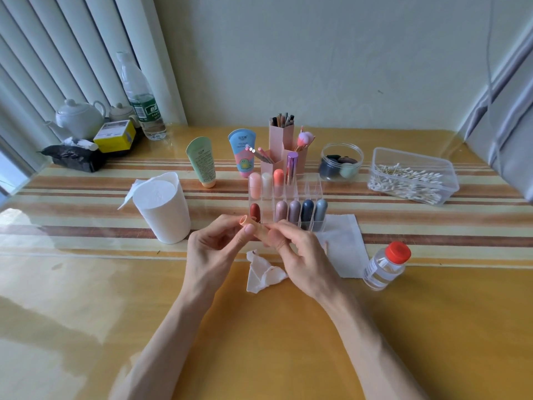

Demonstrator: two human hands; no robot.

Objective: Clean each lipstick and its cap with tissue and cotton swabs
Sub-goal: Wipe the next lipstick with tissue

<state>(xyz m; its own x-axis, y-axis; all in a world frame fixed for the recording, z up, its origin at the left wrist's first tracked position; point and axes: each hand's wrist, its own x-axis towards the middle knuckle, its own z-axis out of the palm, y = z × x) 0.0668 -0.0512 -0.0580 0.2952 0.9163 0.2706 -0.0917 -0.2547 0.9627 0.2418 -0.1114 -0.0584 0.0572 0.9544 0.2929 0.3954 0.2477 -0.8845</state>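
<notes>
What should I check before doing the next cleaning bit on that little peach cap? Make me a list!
1. Peach cap gripped by left hand: ok.
2. Cap's open end uncovered: ok.
3. Right hand pinching a swab: cannot tell, too small.
4. Crumpled tissue lying on the table under the hands: ok.
5. Cotton swab box stocked: ok.
6. Red-lidded bottle standing, lid on: ok.

Striped yellow table (259, 342) — tissue roll (163, 209), clear organizer (313, 187), swab box (450, 176), red-capped bottle (385, 267)
</notes>
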